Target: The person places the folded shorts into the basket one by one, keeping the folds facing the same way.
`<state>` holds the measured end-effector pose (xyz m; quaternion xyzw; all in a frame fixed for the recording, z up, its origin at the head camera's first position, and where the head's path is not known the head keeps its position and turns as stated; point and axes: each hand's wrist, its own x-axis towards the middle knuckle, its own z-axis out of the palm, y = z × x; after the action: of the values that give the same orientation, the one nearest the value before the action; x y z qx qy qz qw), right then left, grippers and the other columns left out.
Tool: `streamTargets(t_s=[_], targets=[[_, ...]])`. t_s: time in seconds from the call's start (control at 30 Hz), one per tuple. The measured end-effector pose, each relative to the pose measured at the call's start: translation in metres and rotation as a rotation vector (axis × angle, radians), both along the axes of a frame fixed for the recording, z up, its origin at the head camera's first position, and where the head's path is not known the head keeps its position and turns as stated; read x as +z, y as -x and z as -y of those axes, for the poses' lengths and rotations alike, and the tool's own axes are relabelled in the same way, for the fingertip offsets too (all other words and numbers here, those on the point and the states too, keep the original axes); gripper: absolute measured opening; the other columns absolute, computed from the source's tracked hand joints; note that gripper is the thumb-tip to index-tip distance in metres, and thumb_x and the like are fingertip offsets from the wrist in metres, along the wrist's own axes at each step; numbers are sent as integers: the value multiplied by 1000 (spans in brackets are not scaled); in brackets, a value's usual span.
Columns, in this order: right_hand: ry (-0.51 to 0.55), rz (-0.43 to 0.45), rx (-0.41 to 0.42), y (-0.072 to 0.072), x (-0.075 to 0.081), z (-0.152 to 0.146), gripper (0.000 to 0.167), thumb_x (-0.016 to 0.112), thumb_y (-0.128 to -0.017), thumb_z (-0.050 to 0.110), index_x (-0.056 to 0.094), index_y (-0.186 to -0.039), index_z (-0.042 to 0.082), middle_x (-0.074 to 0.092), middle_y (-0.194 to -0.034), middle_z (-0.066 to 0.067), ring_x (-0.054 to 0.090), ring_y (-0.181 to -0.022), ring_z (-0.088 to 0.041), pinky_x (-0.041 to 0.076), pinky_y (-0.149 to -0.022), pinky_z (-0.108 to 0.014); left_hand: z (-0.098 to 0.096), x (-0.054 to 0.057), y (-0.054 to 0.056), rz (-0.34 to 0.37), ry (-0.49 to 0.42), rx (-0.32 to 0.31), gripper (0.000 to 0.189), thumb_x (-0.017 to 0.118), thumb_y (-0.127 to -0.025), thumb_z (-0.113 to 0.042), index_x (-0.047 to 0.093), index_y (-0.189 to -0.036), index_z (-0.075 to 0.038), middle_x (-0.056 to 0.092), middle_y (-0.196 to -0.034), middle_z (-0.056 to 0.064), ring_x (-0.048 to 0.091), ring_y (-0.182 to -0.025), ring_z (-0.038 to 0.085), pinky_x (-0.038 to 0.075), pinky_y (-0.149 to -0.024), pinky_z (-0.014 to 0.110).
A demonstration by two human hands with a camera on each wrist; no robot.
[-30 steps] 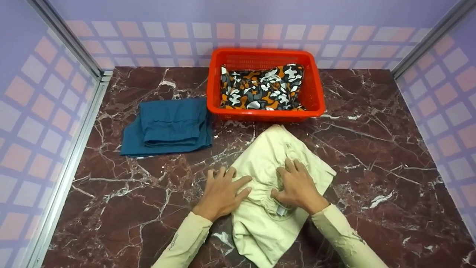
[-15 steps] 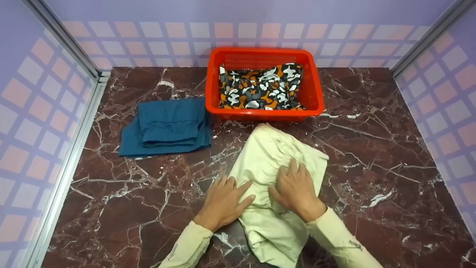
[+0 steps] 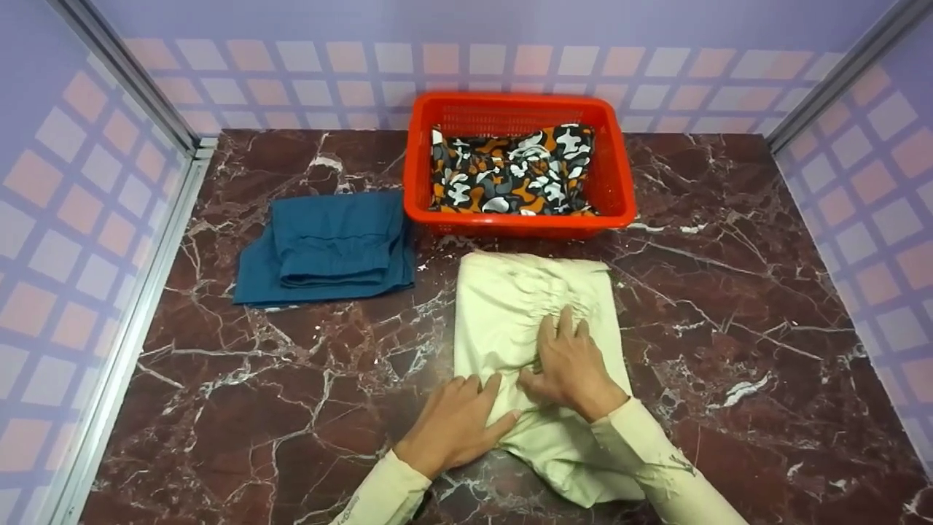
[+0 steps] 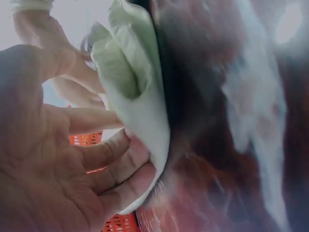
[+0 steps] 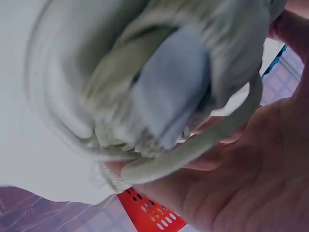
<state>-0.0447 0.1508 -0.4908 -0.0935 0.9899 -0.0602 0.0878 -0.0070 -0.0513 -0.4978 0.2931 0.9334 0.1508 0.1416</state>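
Observation:
Folded cream pants (image 3: pixel 496 299) with a gathered waistband lie on the dark marbled surface in front of the red basket. My left hand (image 3: pixel 461 423) rests at their near left edge. In the left wrist view its extended fingertips (image 4: pixel 137 179) touch the folded border. My right hand (image 3: pixel 572 368) lies on the gathered middle, fingers spread over the cloth. Close up in the right wrist view, a thick cord (image 5: pixel 198 147) loops across the fingers, and a pale label (image 5: pixel 176 82) shows inside the bunched waistband. The cloth there partly hides the fingertips.
The red basket (image 3: pixel 521 220) at the back holds a folded camouflage-print garment (image 3: pixel 510 175) in black, orange and white. Left of it lies a folded blue garment (image 3: pixel 328 240). Tile-patterned walls (image 3: pixel 291 80) close off the back and both sides.
The cream pants have turned counterclockwise, so their far edge now runs roughly parallel to the basket. My left hand has slid nearer and slightly right; the right hand has shifted a little nearer.

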Motion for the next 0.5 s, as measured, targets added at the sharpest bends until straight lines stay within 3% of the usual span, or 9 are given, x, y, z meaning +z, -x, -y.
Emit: streamTargets(t_s=[0.13,0.2,0.3,0.37,0.5], targets=[[39,-45,60,5,-2,0,83,75,-70,39,47,-129,-12,36,-140,-44,48,-111,-62,51,-87,-61,3,3,9,75,-127,-19,42,55,-102,-44,69,-121,-10,67,-88,2,62,-75,16,54,-70,34],[49,-79,88,6,-3,0,76,73,-66,36,48,-122,-9,38,-139,-43,48,-110,-60,49,-87,-61,7,4,16,76,-220,-1,30,58,-102,-35,74,-111,-11,67,-86,-3,58,-73,10,52,-70,30],[53,-121,129,6,-6,-2,70,72,-63,33,48,-117,-5,40,-139,-41,47,-112,-59,47,-91,-61,17,6,28,-18,-330,62,23,58,-102,-26,76,-107,-13,66,-94,-1,57,-83,13,50,-75,31],[50,-134,151,6,-8,-4,70,74,-63,32,48,-117,-4,40,-140,-41,46,-117,-60,44,-97,-61,24,7,39,-109,-353,113,23,58,-101,-24,75,-112,-14,65,-107,4,56,-96,19,50,-84,36],[31,-146,199,6,-9,-7,79,80,-61,32,49,-124,-4,40,-143,-40,40,-127,-61,38,-108,-60,36,6,60,-179,-352,182,29,60,-100,-25,69,-126,-17,57,-132,13,49,-120,30,43,-100,48]])
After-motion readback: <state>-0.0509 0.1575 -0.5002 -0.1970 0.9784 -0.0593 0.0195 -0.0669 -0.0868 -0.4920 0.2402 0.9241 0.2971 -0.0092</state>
